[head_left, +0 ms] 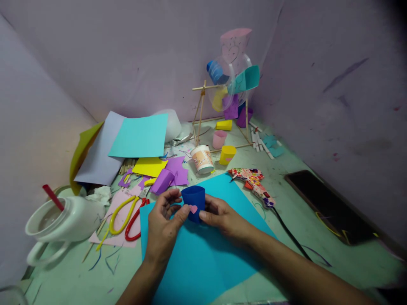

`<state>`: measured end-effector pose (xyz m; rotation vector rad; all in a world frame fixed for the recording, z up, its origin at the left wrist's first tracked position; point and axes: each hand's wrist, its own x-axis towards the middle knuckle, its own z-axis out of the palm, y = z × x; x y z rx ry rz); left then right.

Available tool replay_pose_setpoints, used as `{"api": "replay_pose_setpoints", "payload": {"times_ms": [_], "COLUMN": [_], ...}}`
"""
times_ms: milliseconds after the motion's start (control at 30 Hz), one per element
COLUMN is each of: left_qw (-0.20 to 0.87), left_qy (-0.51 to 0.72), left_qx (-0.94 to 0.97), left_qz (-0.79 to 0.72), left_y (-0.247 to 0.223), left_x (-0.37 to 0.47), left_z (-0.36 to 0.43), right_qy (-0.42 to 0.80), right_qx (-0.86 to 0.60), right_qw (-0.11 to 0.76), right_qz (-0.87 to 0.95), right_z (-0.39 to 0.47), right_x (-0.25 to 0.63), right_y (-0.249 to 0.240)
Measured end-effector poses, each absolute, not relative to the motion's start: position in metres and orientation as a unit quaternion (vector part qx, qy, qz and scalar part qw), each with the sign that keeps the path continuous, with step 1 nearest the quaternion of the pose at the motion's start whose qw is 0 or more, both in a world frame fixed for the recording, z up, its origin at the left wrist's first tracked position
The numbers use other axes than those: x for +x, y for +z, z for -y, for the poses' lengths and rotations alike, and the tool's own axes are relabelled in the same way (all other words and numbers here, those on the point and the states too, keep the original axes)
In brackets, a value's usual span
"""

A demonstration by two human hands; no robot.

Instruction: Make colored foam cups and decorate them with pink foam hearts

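A small dark blue paper cup (197, 194) is held upright between my two hands, above a sheet of bright blue paper (203, 258). On its front shows a small pink paper heart (193, 209). My left hand (165, 220) is at the cup's left side, thumb tip against the heart's edge and fingers curled near the rim. My right hand (224, 218) grips the cup from the right, thumb in front and the other fingers partly hidden behind.
Scissors (114, 214) and purple scraps (179, 169) lie left; a white mug (66, 216) stands beyond. A glue gun (254, 184) and a phone (327, 203) lie right. Behind are a printed paper cup (202, 159), a yellow cup (227, 155) and a stick-framed wheel (219, 84).
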<state>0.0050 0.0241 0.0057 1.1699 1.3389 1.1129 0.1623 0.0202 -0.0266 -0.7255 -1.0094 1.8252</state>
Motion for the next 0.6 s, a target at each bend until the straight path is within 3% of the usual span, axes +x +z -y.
{"api": "replay_pose_setpoints", "payload": {"times_ms": [200,433,600], "left_qw": [0.474,0.4,0.497], "left_qy": [0.434,0.449,0.449], "left_qx": [0.526,0.541,0.502], "left_qz": [-0.557,-0.587,-0.548], "left_y": [0.0001,0.0025,0.0016], "left_x": [0.0087,0.0084,0.0087], "left_z": [-0.0249,-0.0213,-0.0228], "right_qy": [0.663,0.667,0.663], "right_qx": [-0.343,-0.342,-0.336], "right_qw": [0.46,0.462,0.449], "right_qz": [0.481,0.475,0.496], "right_z": [-0.0211,-0.0205,-0.02], "right_x": [0.1644,0.1641,0.1655], "right_y": [-0.0248,-0.0225,-0.0236]}}
